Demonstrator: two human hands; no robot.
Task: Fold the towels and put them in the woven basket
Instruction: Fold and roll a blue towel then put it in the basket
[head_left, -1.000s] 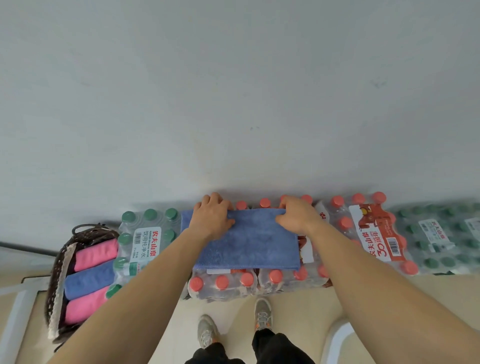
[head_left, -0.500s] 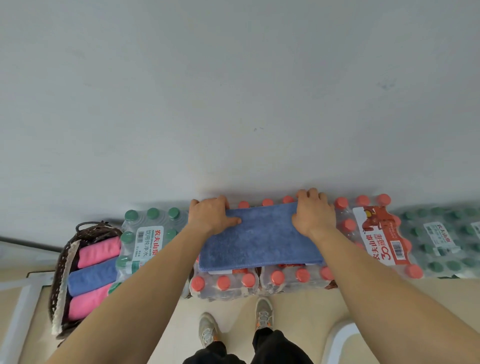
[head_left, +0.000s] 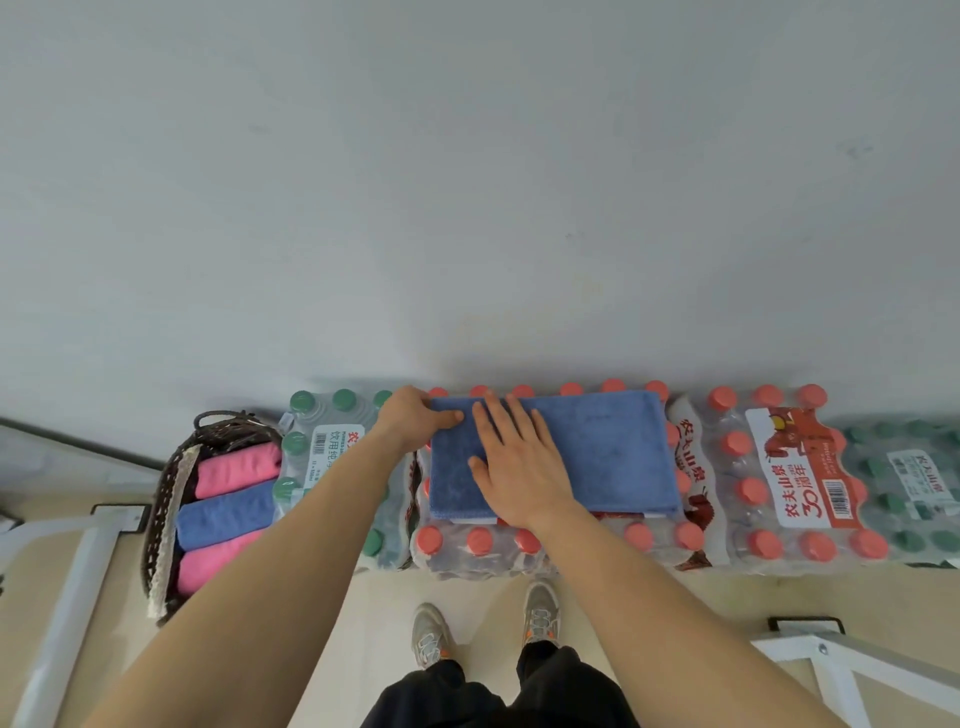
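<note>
Towel (head_left: 597, 452) folded, right hand (head_left: 519, 470) flat atop

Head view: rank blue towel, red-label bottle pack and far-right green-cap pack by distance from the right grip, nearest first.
1. blue towel: centre, directly under the right grip, which presses flat on it.
2. red-label bottle pack: to the right, beside the towel's pack.
3. green-cap pack: far right, beyond the red-label pack.
</note>
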